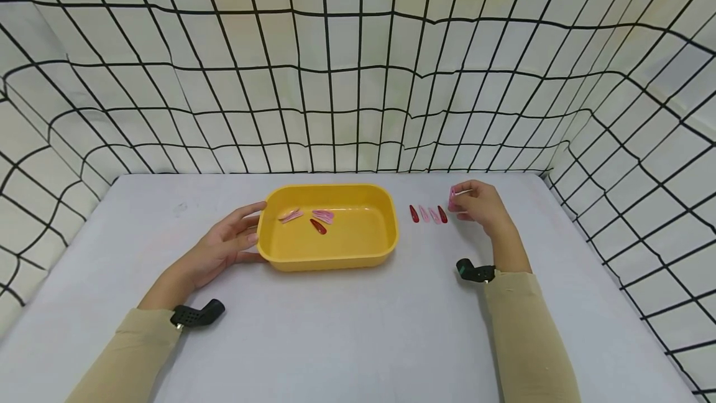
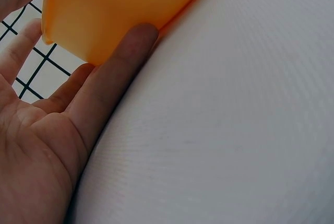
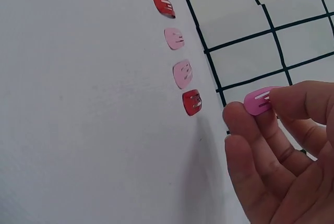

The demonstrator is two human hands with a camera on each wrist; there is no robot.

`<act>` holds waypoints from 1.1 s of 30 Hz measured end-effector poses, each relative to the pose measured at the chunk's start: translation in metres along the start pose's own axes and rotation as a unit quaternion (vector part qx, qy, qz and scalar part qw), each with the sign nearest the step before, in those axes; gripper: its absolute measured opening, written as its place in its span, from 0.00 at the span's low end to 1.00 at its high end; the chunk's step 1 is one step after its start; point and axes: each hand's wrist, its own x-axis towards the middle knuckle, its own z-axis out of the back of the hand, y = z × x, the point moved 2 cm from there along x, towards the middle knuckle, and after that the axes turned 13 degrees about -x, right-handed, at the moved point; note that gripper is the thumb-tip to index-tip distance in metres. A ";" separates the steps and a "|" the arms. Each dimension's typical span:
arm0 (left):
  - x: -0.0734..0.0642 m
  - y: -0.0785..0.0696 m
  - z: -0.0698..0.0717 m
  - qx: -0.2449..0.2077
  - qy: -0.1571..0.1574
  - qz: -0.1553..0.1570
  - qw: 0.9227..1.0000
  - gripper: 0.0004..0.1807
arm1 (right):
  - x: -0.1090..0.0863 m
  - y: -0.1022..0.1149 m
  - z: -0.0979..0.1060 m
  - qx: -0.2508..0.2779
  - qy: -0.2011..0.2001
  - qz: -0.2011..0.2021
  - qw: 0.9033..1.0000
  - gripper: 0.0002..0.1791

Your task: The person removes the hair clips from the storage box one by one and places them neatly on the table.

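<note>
Between the thumb and a finger of my right hand (image 1: pixel 478 205) is a pink snap hair clip (image 3: pixel 259 101), pinched above the table. Left of that hand, several hair clips lie in a row: a red clip (image 1: pixel 414 213) and another red clip (image 1: pixel 442 214) at the ends, pale pink clips (image 1: pixel 429 214) between them. My left hand (image 1: pixel 226 242) rests against the left end of a yellow tray (image 1: pixel 358 262), fingers loosely extended along its wall. Inside the tray are a red clip (image 1: pixel 318 226) and pink clips (image 1: pixel 323 216) at the left side.
A white-covered table (image 1: pixel 335 334) carries everything. Behind it and along both sides rises a black wire grid (image 1: pixel 358 70) in front of pale sheeting. Black wrist cameras (image 1: pixel 197 314) sit on both wrists, over beige sleeves.
</note>
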 end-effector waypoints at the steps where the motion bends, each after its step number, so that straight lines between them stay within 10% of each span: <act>1: 0.000 0.000 0.000 0.000 -0.001 0.000 1.000 0.34 | 0.000 -0.001 0.000 -0.004 0.002 -0.002 1.000 0.17; 33: 0.000 0.001 0.002 -0.016 0.010 -0.005 1.000 0.34 | 0.001 -0.011 -0.005 -0.106 0.012 -0.039 0.994 0.15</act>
